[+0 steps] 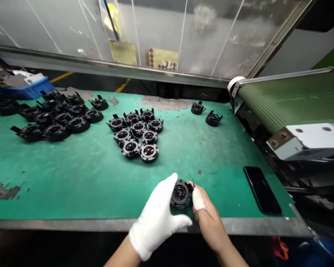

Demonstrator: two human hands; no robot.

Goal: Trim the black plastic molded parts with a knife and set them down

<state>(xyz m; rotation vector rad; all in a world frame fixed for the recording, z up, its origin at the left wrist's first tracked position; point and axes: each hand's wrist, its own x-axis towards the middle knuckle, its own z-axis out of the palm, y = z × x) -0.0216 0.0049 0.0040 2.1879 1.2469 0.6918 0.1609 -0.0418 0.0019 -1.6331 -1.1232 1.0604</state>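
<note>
My left hand, in a white glove, curves round a round black plastic part just above the table's front edge. The part's ribbed, ringed face is turned up toward me. At its right side is my right hand, bare except for a white cover on the thumb. Thumb and fingers there are pinched together, and a thin dark sliver sticks up from them; its kind is too small to tell. Beyond my hands, several similar parts stand grouped on the green mat.
More black parts crowd the left, near a blue bin. Two lie apart at the back right, one being a black part. A phone lies at the right, below a conveyor belt and its white bracket.
</note>
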